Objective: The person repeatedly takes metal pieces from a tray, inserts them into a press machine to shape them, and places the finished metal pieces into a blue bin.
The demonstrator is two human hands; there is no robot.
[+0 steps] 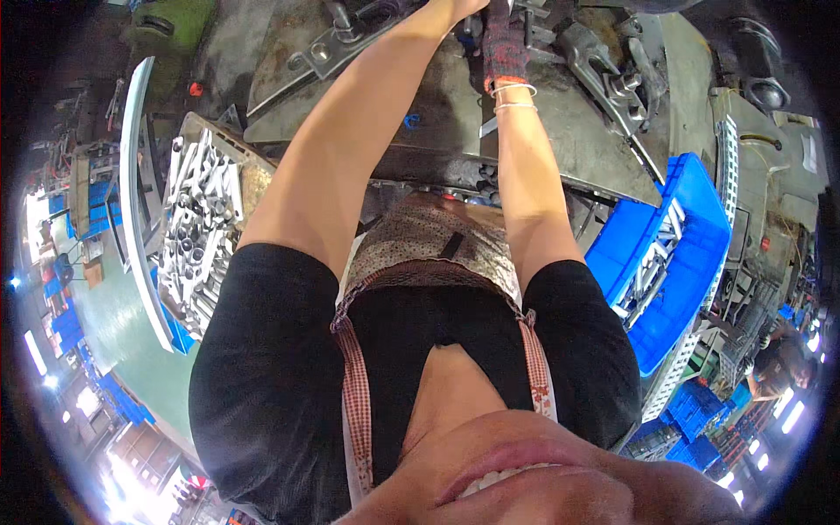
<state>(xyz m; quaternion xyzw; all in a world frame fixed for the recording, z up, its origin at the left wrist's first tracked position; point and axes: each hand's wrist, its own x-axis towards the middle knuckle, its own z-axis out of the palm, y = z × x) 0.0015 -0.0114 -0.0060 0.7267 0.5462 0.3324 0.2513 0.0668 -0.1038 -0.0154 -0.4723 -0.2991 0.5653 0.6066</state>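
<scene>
Both my forearms stretch forward over a grey metal work table. At the top edge of the head view my bare left hand is mostly cut off, so its fingers are hidden. Close on its right is my right hand, in a dark knit glove with a red cuff; its fingers run out of the picture too. What either hand holds does not show. To the right of the glove a heavy steel clamp with a bolt is fixed to the table. Another clamp bar lies left of my left forearm.
On the left a tray holds a heap of shiny metal parts. A blue crate with similar parts stands at the right, beside a white perforated rail. Farther right another person bends near stacked blue crates.
</scene>
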